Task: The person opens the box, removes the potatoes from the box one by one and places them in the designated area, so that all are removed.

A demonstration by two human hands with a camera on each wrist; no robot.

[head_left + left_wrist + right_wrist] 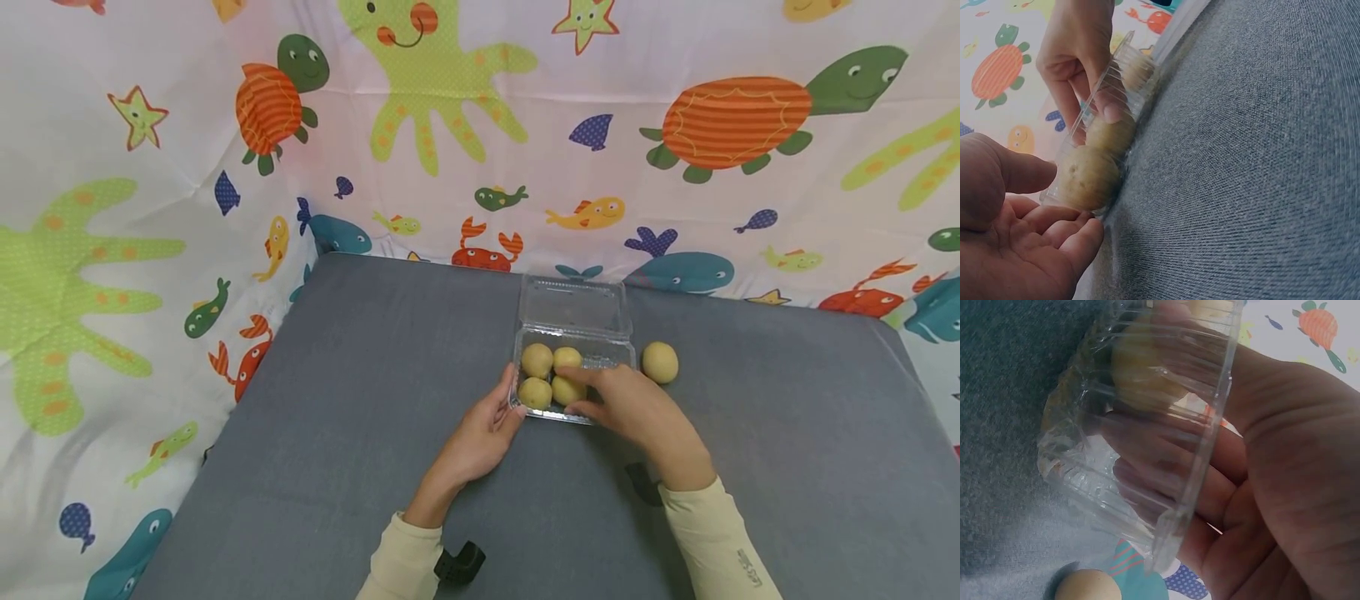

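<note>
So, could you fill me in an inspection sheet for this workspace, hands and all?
Surface: grey, woven-looking tabletop.
Job's things: clear plastic container, its lid open at the far side; four round yellow fruits inside; a fifth fruit on the tabletop, to the container's right.
Clutter: nothing seen, apart from black objects beside the wrists, apparently worn.
Left hand: at the container's near left corner, fingers loosely bent.
Right hand: reaches into the container, thumb and finger on either side of the near right fruit.
Cables: nothing seen.
Surroundings: sea-animal print curtain behind and left; pale sleeves.
</note>
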